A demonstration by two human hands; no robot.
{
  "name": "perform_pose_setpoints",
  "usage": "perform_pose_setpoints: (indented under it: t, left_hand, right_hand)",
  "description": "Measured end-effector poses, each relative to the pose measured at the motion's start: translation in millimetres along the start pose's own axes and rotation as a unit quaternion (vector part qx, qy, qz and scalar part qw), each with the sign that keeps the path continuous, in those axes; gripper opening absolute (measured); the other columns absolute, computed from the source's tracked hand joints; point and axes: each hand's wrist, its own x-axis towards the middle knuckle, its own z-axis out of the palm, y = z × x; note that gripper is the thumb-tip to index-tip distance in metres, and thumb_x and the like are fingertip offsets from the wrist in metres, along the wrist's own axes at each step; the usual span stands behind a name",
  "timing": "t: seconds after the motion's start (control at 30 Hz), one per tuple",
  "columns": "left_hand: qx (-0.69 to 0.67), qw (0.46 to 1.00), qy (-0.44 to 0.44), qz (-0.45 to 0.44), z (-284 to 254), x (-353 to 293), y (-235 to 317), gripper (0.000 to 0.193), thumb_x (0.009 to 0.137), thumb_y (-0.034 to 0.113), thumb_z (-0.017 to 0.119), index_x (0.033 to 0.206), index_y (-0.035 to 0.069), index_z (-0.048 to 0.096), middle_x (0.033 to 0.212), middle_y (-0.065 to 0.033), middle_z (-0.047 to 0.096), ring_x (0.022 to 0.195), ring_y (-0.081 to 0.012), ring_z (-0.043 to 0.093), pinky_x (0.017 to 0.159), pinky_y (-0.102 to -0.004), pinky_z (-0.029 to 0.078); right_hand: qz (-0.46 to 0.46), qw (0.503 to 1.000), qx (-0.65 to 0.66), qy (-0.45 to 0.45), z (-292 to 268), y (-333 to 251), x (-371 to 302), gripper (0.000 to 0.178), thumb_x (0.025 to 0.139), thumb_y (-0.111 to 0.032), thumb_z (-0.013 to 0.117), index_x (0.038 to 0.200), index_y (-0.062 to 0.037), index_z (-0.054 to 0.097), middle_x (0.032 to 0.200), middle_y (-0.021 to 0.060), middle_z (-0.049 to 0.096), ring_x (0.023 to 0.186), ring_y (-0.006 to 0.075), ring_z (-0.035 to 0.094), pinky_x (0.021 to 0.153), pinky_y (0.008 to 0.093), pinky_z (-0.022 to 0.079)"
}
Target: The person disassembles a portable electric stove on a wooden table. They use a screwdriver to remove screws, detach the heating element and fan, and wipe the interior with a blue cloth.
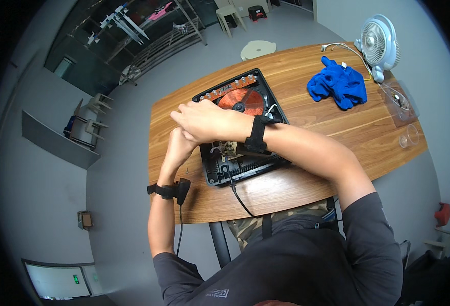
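An opened induction cooker with a black casing lies on the table in front of me. Its round copper coil shows near the far end, and part of a circuit board shows nearer to me. My right hand reaches across the casing, its fingers curled at the left edge. Just below it, my left hand is closed and meets the right fingertips. Whatever is between the fingers is hidden. A black power cord runs from the casing's near side over the table edge.
On the wooden table, a blue cloth lies at the far right, beside a white fan. A clear plastic bag and a clear cup are along the right edge. A white stool stands behind the table.
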Motion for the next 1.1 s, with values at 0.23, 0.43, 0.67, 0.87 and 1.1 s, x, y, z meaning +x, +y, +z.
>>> perform_pose_setpoints:
  t: [0.23,0.43,0.67,0.87,1.1]
  left_hand:
    - [0.099,0.995,0.003,-0.004,8,1,20,0.025,0.082,0.013,0.080,0.096,-0.004,0.070,0.090,-0.0108,0.076,0.085,-0.0141,0.068,0.073,-0.0347,0.055]
    - [0.015,1.000,-0.024,-0.002,2,2,14,0.026,0.083,0.017,0.080,0.092,-0.005,0.069,0.083,-0.0144,0.074,0.080,-0.0169,0.069,0.074,-0.0360,0.055]
    - [0.096,0.995,-0.018,0.002,-1,4,15,0.027,0.083,0.018,0.079,0.093,-0.005,0.069,0.084,-0.0183,0.074,0.081,-0.0222,0.072,0.075,-0.0372,0.056]
    - [0.129,0.992,-0.002,0.016,1,4,12,0.032,0.084,0.019,0.078,0.101,-0.005,0.068,0.091,-0.0192,0.075,0.088,-0.0255,0.073,0.076,-0.0401,0.056]
    - [0.042,0.996,-0.078,-0.002,-3,4,-12,0.031,0.085,0.018,0.077,0.101,-0.006,0.066,0.092,-0.0172,0.075,0.086,-0.0231,0.072,0.074,-0.0391,0.055]
  right_hand:
    - [0.089,0.995,-0.008,-0.033,-7,0,4,0.039,0.084,-0.030,0.071,0.096,0.0057,0.061,0.083,0.0212,0.069,0.073,0.0375,0.072,0.066,0.0461,0.059]
    - [0.057,0.998,-0.016,0.007,-2,6,-3,0.033,0.078,-0.018,0.067,0.099,0.0049,0.055,0.091,0.0247,0.068,0.078,0.0398,0.072,0.070,0.0480,0.059]
    - [0.082,0.996,-0.018,0.001,-9,5,-2,0.040,0.083,-0.024,0.073,0.105,0.0045,0.056,0.093,0.0237,0.068,0.083,0.0413,0.072,0.071,0.0479,0.059]
    - [0.076,0.997,0.016,-0.015,1,6,-2,0.035,0.079,-0.018,0.073,0.102,0.0051,0.058,0.094,0.0227,0.070,0.085,0.0381,0.073,0.076,0.0471,0.059]
    - [0.107,0.993,0.045,-0.021,-12,-1,-4,0.040,0.082,-0.020,0.073,0.107,0.0054,0.055,0.104,0.0265,0.065,0.095,0.0418,0.069,0.081,0.0485,0.057]
